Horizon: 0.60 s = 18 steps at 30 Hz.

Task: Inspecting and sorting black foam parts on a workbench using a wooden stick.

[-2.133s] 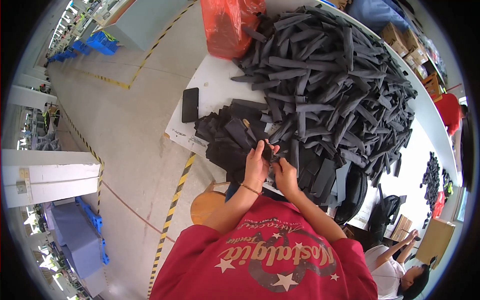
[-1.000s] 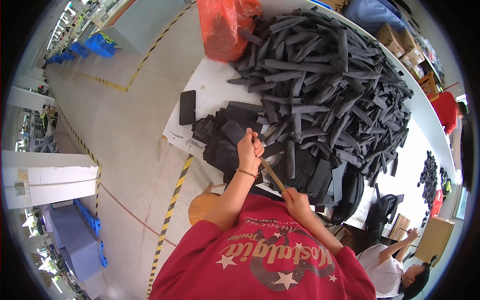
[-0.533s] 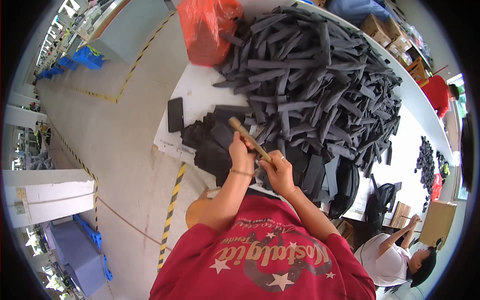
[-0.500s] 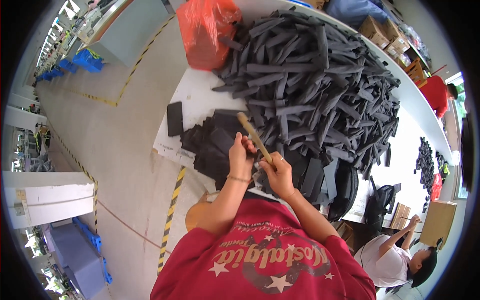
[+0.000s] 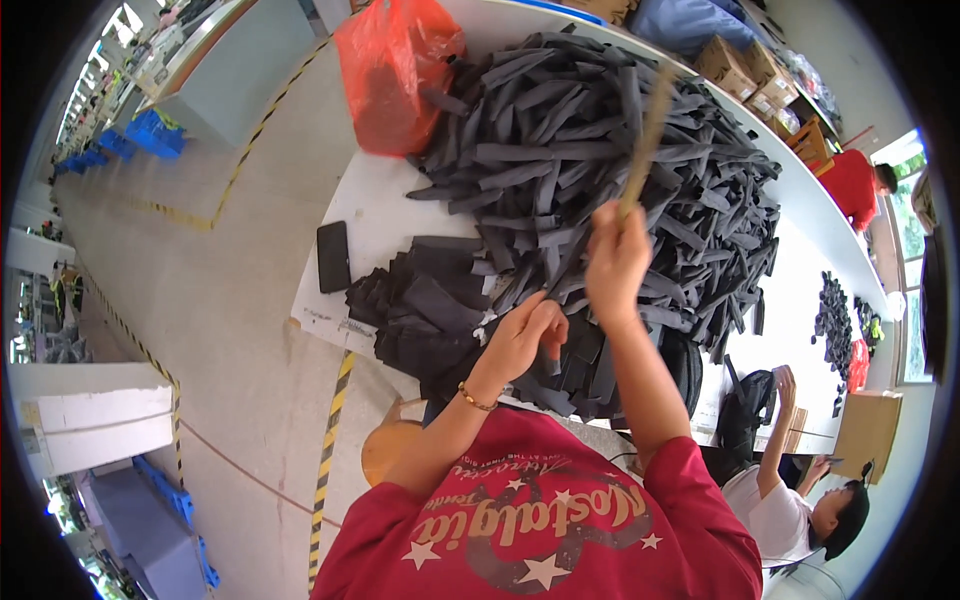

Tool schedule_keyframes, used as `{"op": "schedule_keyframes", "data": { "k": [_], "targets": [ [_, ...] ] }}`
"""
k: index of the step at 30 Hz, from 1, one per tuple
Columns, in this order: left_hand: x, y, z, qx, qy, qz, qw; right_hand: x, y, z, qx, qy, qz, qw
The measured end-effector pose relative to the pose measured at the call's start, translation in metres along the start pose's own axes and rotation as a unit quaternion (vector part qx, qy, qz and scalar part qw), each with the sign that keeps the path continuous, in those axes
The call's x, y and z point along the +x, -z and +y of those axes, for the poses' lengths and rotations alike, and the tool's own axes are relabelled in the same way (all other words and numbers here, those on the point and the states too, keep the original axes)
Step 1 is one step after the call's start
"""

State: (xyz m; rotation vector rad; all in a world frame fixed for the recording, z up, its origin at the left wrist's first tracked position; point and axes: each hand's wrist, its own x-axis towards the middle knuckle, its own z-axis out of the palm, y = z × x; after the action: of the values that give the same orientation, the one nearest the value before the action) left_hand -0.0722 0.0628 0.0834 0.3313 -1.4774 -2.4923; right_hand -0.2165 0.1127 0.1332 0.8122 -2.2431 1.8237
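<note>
Hands, two, bare. Right hand (image 5: 617, 265): closed around the lower end of one wooden stick (image 5: 646, 148) (blurred toward its tip), which extends over the heap of dark fabric tubes (image 5: 540, 152) toward the far edge of the bench (image 5: 385, 205). Left hand (image 5: 522, 338): fingers curled, beside one small dark fabric piece (image 5: 551, 364); whether gripping it, cannot tell. Flat dark pieces (image 5: 415, 300), loosely stacked: along the near edge, by the left corner. Black phone (image 5: 333, 257): at the left edge. Hazards, as judged: a low sweep of the stick could scatter tubes; a brush from the left forearm (image 5: 445, 428) could push stacked pieces off the near edge.
</note>
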Motion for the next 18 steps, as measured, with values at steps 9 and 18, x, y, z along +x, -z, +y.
{"op": "schedule_keyframes", "data": {
  "k": [9, 18],
  "targets": [
    [-0.094, 0.099, -0.103, 0.396, 0.065, 0.218, 0.889, 0.191, 0.120, 0.059, -0.246, 0.043, 0.208, 0.946],
    [-0.057, 0.113, -0.131, 0.592, -0.084, 0.263, 0.757, -0.070, 0.085, 0.079, -0.175, -0.120, -0.221, 0.952]
  ]
}}
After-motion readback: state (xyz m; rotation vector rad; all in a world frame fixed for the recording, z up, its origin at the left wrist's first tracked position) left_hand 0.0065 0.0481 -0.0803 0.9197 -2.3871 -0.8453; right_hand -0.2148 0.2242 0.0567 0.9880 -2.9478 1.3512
